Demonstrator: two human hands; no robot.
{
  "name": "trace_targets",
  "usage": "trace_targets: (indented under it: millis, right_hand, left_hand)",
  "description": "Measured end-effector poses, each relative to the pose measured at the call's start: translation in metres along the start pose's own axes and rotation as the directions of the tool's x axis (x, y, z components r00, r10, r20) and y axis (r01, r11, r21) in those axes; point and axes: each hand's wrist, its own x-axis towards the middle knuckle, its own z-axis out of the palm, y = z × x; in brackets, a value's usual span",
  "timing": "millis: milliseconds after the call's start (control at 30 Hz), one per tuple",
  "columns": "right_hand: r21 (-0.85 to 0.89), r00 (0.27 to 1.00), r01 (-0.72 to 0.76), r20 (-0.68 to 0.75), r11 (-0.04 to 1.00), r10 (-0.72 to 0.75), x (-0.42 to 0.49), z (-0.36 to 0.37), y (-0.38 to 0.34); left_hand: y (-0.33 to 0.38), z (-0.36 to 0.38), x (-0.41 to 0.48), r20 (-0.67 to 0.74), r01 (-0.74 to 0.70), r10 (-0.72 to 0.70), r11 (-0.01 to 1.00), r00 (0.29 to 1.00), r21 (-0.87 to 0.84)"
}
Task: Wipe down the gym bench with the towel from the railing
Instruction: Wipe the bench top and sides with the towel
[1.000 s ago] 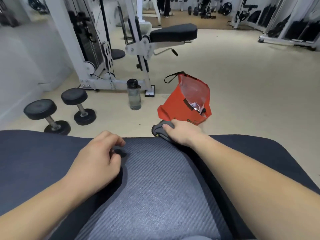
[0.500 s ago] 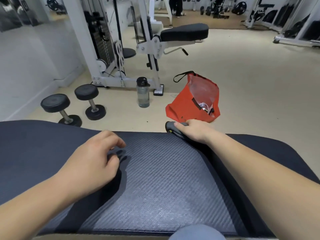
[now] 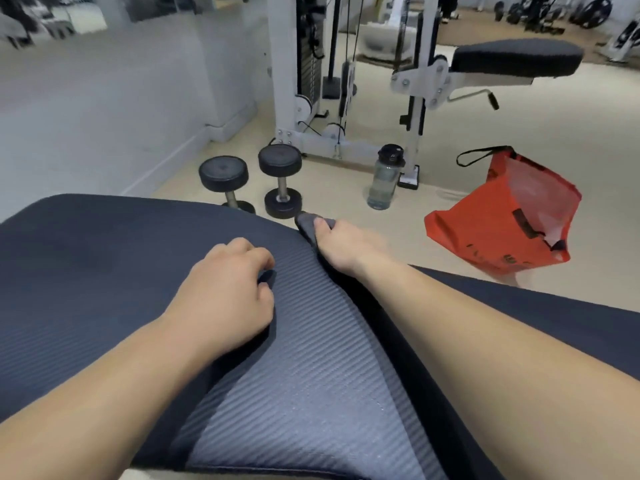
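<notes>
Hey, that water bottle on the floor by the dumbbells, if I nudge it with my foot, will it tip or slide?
The bottle stands upright and is tall and narrow, so a nudge near the cap would likely tip it. It looks clear and mostly empty, so probably light, and a low push may slide it on the smooth floor. Once down, its round body would likely roll.

Both hands pinched a ribbed grey towel (image 3: pixel 311 368) spread across the dark bench (image 3: pixel 86 271): left hand (image 3: pixel 225 292) mid-cloth, right hand (image 3: pixel 341 244) at the far edge.
</notes>
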Motion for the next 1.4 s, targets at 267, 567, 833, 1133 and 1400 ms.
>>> trace_targets:
  millis: [267, 567, 833, 1133, 1400]
  right_hand:
    - [0.022, 0.999, 0.023, -0.027, 0.999, -0.022, 0.016, 0.002, -0.009]
    - [-0.038, 0.998, -0.044, 0.051, 0.998, 0.045, -0.014, -0.032, 0.059]
    - [-0.002, 0.994, -0.104, -0.014, 0.995, 0.104, -0.006, -0.017, 0.017]
    - [-0.022, 0.994, 0.052, -0.097, 0.998, -0.054, 0.052, 0.05, -0.151]
    - [-0.118, 0.955, 0.298, 0.049, 0.947, -0.294, 0.092, 0.104, -0.312]
  left_hand:
    - [-0.022, -0.007, -0.012, -0.068, -0.013, 0.005, 0.993, 0.998, -0.116]
    - [-0.043, -0.022, -0.024, -0.11, 0.043, -0.057, 0.991, 0.992, -0.129]
    - [-0.082, -0.034, -0.031, -0.074, 0.107, -0.114, 0.99, 0.991, -0.093]
    - [-0.154, -0.05, -0.035, -0.046, 0.34, -0.341, 0.94, 0.939, -0.027]
    - [-0.216, -0.067, -0.03, -0.12, 0.4, -0.404, 0.915, 0.907, -0.062]
